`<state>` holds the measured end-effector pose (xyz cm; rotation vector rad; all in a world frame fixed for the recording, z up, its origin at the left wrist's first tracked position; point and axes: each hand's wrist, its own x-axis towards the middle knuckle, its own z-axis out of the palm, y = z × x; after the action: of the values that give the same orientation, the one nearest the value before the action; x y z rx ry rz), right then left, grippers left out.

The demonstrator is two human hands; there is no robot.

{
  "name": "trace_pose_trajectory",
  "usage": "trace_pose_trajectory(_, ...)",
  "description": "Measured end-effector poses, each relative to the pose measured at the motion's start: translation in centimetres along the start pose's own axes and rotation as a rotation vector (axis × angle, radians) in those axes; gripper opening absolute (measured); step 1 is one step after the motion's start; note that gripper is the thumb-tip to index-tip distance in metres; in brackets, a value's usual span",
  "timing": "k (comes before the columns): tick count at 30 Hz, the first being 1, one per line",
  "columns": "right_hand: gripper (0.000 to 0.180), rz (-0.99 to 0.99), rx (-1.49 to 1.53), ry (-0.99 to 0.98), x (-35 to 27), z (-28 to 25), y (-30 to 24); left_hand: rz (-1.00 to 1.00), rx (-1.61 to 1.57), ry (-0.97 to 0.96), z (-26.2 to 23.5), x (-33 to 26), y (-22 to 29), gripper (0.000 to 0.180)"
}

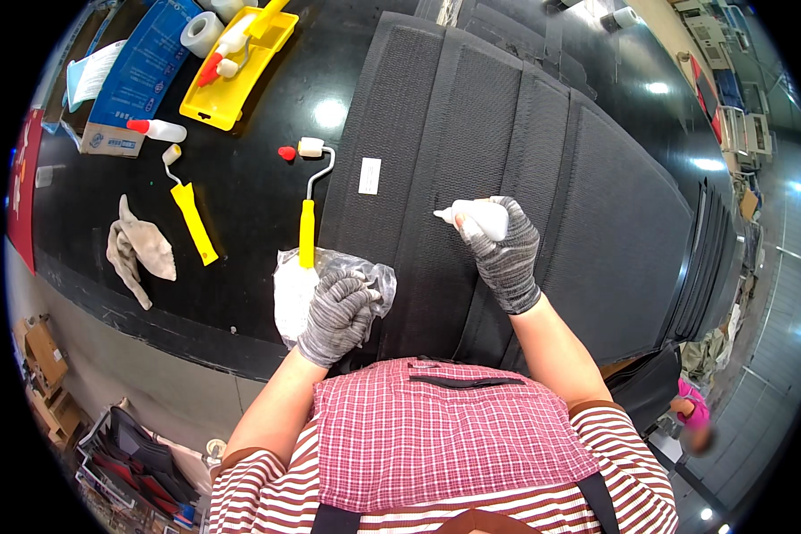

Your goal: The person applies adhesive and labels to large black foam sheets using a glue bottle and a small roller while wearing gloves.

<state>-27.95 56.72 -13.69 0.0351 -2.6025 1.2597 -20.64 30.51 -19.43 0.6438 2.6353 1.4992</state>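
Observation:
In my right hand (pixel 510 258), gloved in grey knit, is a white squeeze bottle (pixel 488 219) tilted on its side, its uncapped nozzle pointing left. It is held above a ribbed black mat (pixel 472 133) with sewn seams and a small white label (pixel 370 176). My left hand (pixel 338 307), in a matching glove, is closed over a clear plastic bag (pixel 289 289); whatever its fingers grip is hidden. Just beyond that hand lies a small paint roller (pixel 308 227) with a yellow handle, its grip end on the bag. Beside the roller head sits a red cap (pixel 287 153).
Left on the black table are another yellow-handled roller (pixel 193 222), a crumpled cloth (pixel 141 245) and a red-capped bottle (pixel 162 130). A yellow tray (pixel 227 98) holds more tools near a blue cardboard box (pixel 142 76). Black panels (pixel 699 258) are stacked at right. A person (pixel 690 409) is farther off.

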Motion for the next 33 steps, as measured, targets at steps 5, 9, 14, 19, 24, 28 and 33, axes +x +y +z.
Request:
trace_pose_trajectory(5,0.028,0.112,0.049,-0.009,0.7,0.0,-0.9,0.008,0.0,-0.006,-0.1,0.2,0.1,0.025)
trace_pose_trajectory(9,0.027,0.12,0.056,-0.043,0.2,-0.2,-0.6,0.0,0.003,-0.018,-0.2,0.2,0.1,0.025)
trace_pose_trajectory(14,0.032,0.107,0.086,-0.032,-1.2,-0.1,-0.1,0.001,-0.002,-0.015,-0.1,0.3,0.1,0.024)
trace_pose_trajectory(19,0.03,0.096,0.06,0.009,-0.5,-0.5,-0.5,0.011,0.018,-0.007,-0.2,0.4,0.2,0.024)
trace_pose_trajectory(24,0.029,0.111,0.046,0.037,-1.0,-1.0,0.5,0.05,0.017,0.031,-0.2,0.5,0.2,0.024)
trace_pose_trajectory(28,0.031,0.112,0.098,0.039,-1.1,-0.4,0.2,0.058,0.021,0.023,-0.2,0.6,0.3,0.023)
trace_pose_trajectory(33,0.03,0.157,0.121,0.04,-1.2,-0.4,0.2,0.054,0.021,0.006,-0.3,0.6,0.3,0.022)
